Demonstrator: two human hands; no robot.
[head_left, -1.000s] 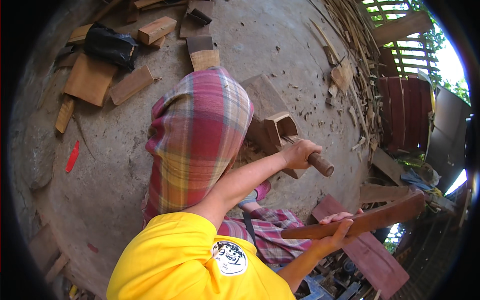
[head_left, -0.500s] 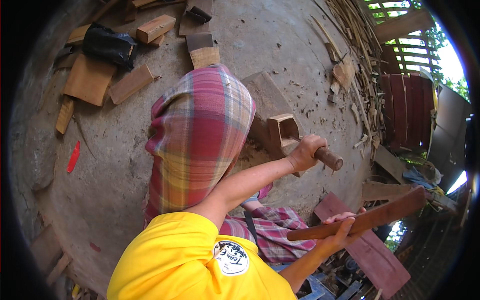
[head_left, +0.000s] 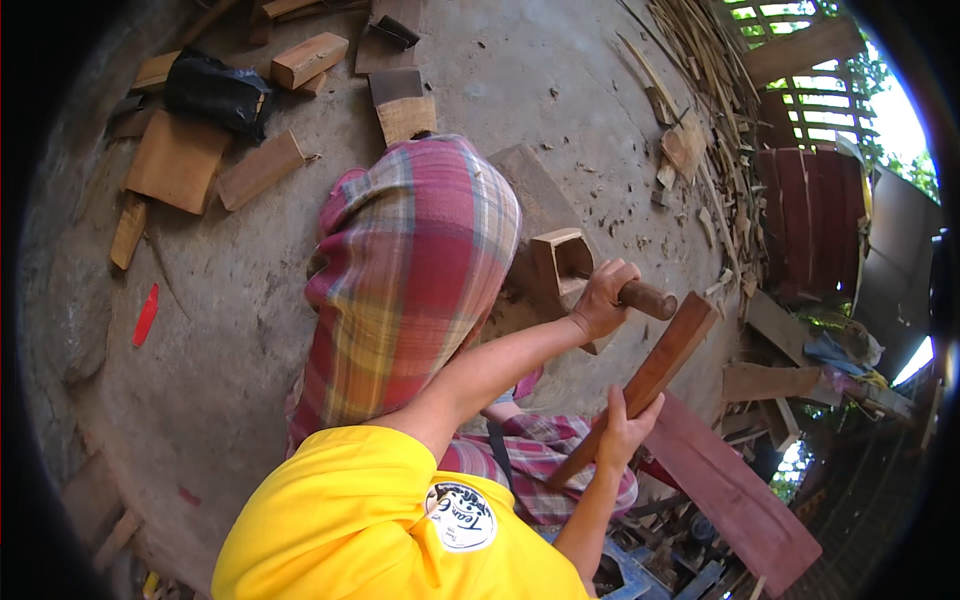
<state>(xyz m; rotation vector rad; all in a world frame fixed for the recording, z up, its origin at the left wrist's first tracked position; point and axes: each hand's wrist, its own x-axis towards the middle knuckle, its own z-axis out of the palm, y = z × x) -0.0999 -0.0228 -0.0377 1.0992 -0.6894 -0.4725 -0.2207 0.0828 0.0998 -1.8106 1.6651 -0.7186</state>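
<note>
My left hand (head_left: pixel 605 298) is closed around a chisel (head_left: pixel 648 299) by its round wooden handle. Its blade reaches toward the hollow of a light wooden block (head_left: pixel 548 262), though the tip is hard to make out. That block rests against a larger dark timber piece (head_left: pixel 540 190) on the floor. Lower right, my right hand (head_left: pixel 625 430) grips a long reddish-brown wooden bar (head_left: pixel 665 350). The bar's upper end stands close to the butt of the chisel handle, with a small gap visible. My plaid-covered knee (head_left: pixel 420 240) is raised beside the block.
Several wood offcuts (head_left: pixel 262 170) and a black plastic-wrapped bundle (head_left: pixel 215 92) lie at the upper left. A red strip (head_left: pixel 146 315) is on the concrete floor. A reddish plank (head_left: pixel 735 495) slants at the lower right. Thin wood strips (head_left: pixel 700 90) are heaped along the right.
The wooden bar in my right hand has swung up and leftward, from nearly level at the right to steep near the chisel handle. My left hand and chisel have shifted slightly left.
</note>
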